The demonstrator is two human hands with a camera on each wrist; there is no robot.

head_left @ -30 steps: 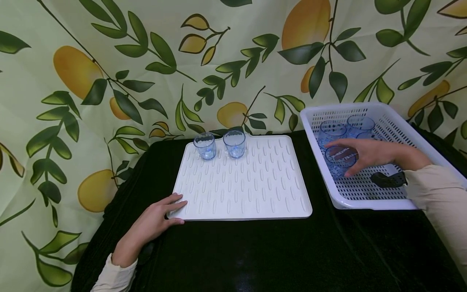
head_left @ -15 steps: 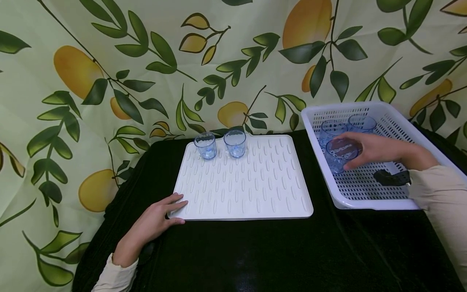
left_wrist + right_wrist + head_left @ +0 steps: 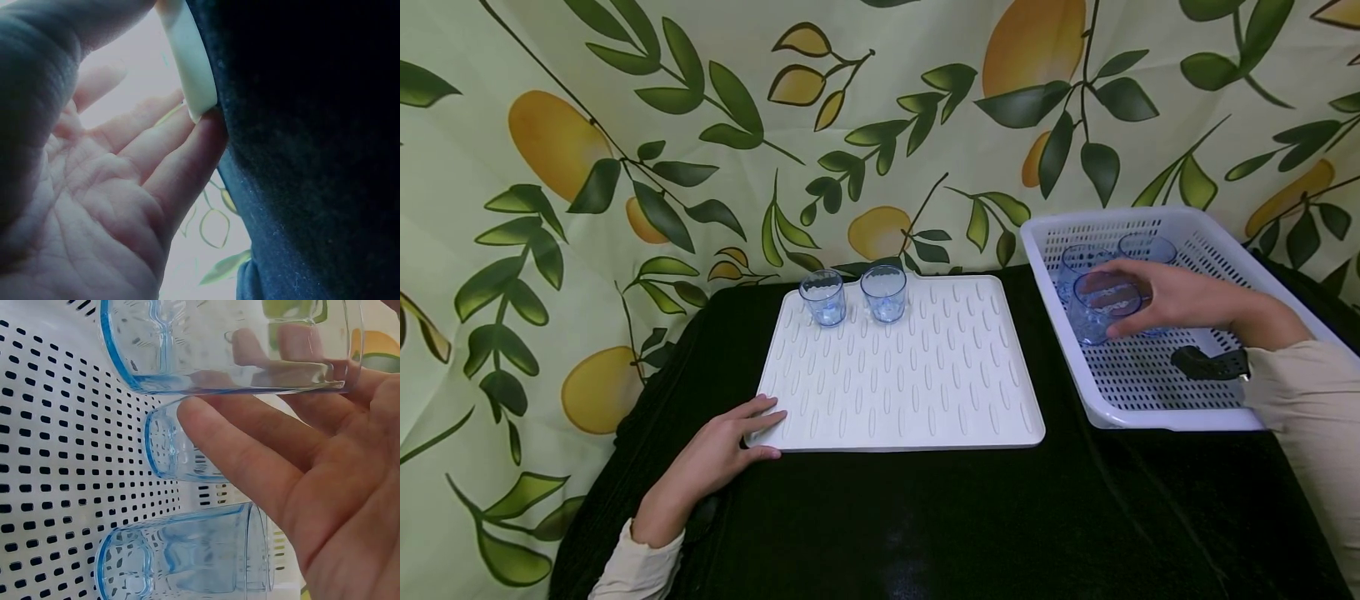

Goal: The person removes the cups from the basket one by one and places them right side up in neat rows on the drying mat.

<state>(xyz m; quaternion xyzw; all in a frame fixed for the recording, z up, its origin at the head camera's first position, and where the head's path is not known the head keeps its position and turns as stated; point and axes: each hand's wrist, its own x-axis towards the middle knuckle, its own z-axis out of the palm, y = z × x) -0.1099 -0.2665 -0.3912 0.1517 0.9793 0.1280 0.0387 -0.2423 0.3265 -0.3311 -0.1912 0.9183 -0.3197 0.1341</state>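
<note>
My right hand (image 3: pixel 1180 296) grips a clear blue glass tumbler (image 3: pixel 1090 321) near its rim, inside the white basket. In the right wrist view this held tumbler (image 3: pixel 225 347) lies across the top, fingers around it. Two similar tumblers stand behind it in the basket, one at the left (image 3: pixel 1075 258) and one farther right (image 3: pixel 1150 247). My left hand (image 3: pixel 711 454) rests at the near left corner of a white ribbed tray (image 3: pixel 895 375), fingers extended; the left wrist view shows the tray's edge (image 3: pixel 194 69) against the fingertips. Two blue tumblers stand upright at the tray's back left, one (image 3: pixel 823 300) beside the other (image 3: pixel 883 296).
The white perforated basket (image 3: pixel 1172 419) stands to the right of the tray, its walls rising around the tumblers. Dark cloth (image 3: pixel 895 525) covers the table. Behind it hangs a cloth (image 3: pixel 700 167) printed with leaves and orange fruit.
The right hand has closed its grip on the tumbler and raised it slightly, away from the basket's front. My left hand stays on the tray corner.
</note>
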